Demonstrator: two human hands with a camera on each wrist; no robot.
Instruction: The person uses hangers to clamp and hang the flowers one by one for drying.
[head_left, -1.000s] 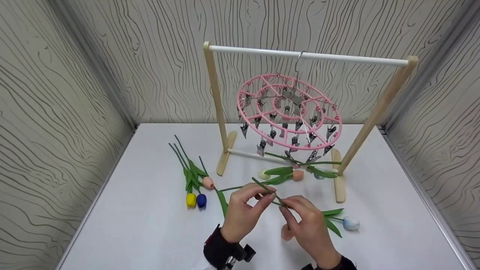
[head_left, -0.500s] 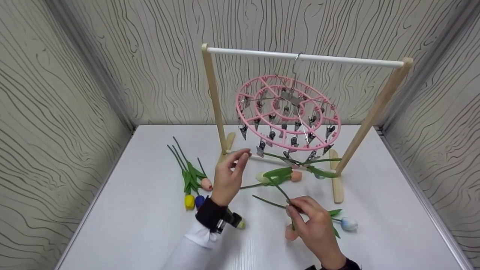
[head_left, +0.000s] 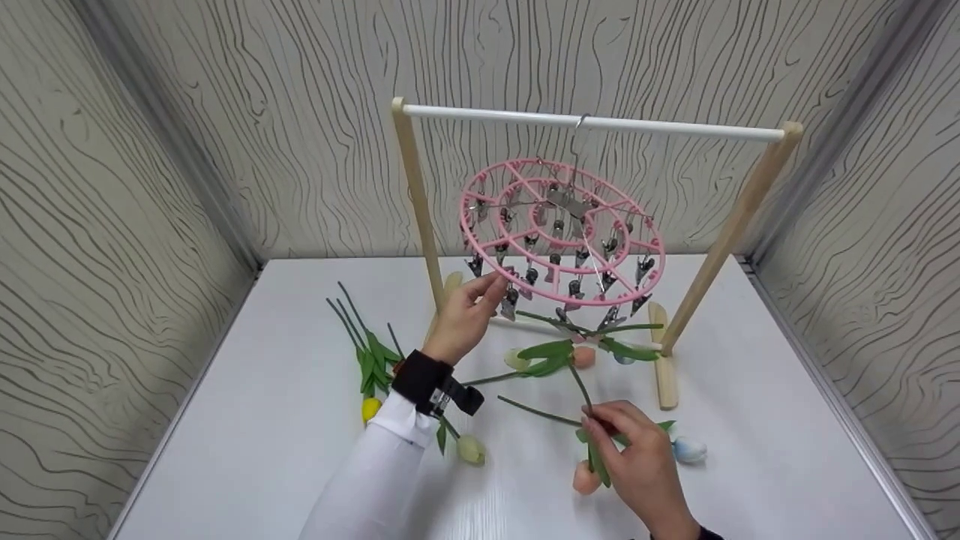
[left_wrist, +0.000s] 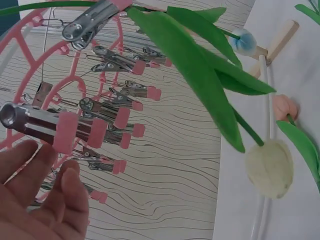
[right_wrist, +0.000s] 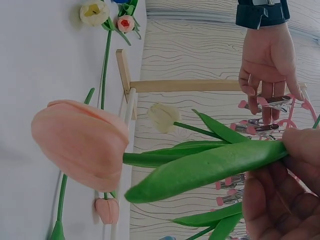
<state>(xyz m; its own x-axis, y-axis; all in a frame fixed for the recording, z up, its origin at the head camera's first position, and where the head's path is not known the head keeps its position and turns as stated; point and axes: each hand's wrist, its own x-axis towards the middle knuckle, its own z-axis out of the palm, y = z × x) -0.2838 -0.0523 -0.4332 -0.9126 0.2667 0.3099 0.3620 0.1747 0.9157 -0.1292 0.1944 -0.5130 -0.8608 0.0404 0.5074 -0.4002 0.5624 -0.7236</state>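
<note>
With thumb and fingers, my right hand [head_left: 634,450] pinches the green stem of a peach tulip [head_left: 586,478], which has its bloom pointing down and its stem end upward. In the right wrist view its bloom and leaf [right_wrist: 205,170] fill the middle. My left hand [head_left: 465,315] reaches up to the near left rim of a round pink clip hanger [head_left: 480,251]. Its fingertips are right at a metal clip [left_wrist: 35,125] with pink tips, fingers fairly straight. A white tulip [left_wrist: 270,167] and a pale blue tulip [left_wrist: 243,42] hang from the hanger.
The hanger hooks over the white rod [head_left: 675,129] of a wooden stand [head_left: 416,202]. Another peach tulip [head_left: 583,356] lies beneath it. Yellow tulip [head_left: 371,409] and others lie left, partly behind my left arm. A whitish tulip [head_left: 471,449] and a blue-white tulip [head_left: 690,450] lie nearer.
My left hand has let go of the stem and moved up and left to the hanger's clips. My right hand keeps the peach tulip and has shifted little.
</note>
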